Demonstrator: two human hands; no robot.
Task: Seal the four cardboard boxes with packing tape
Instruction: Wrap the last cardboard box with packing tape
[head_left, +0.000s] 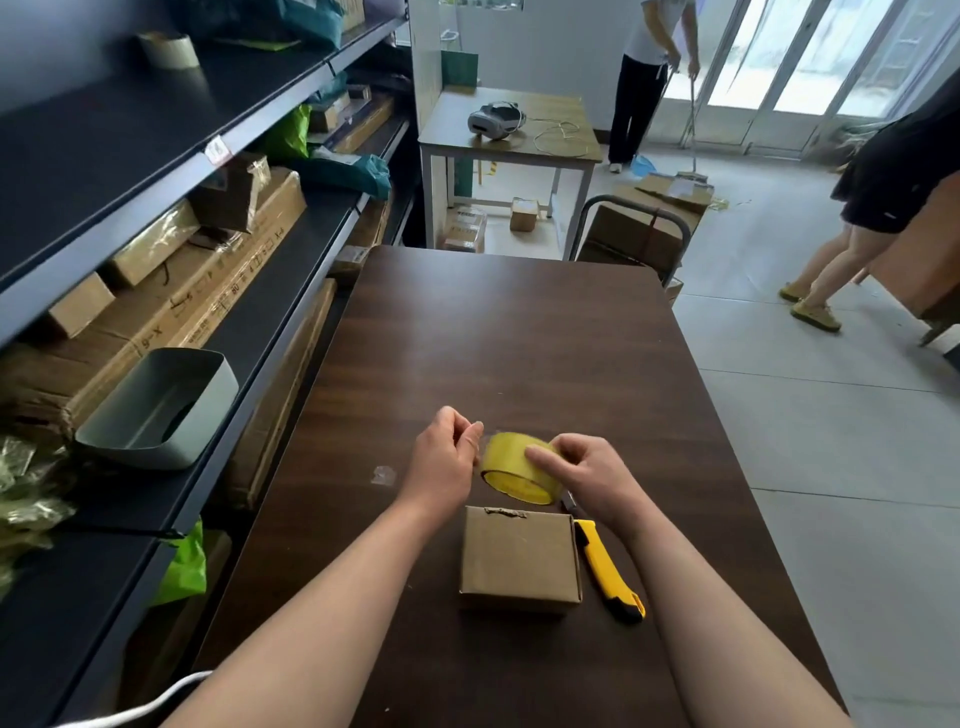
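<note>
Our right hand (592, 478) curls round the yellow tape roll (519, 470), held above the table (519, 338) just past the small box (519, 558). Our left hand (444, 457) pinches the tape's loose end.

"9-X" on shelf ctn (171, 318)

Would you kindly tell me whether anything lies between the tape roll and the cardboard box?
Nothing visible does: the tape roll is just beyond the cardboard box, and the yellow utility knife lies alongside the box's right edge.

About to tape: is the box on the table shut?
Shut. The cardboard box has its top flap lying flat, with no gap showing.
</note>
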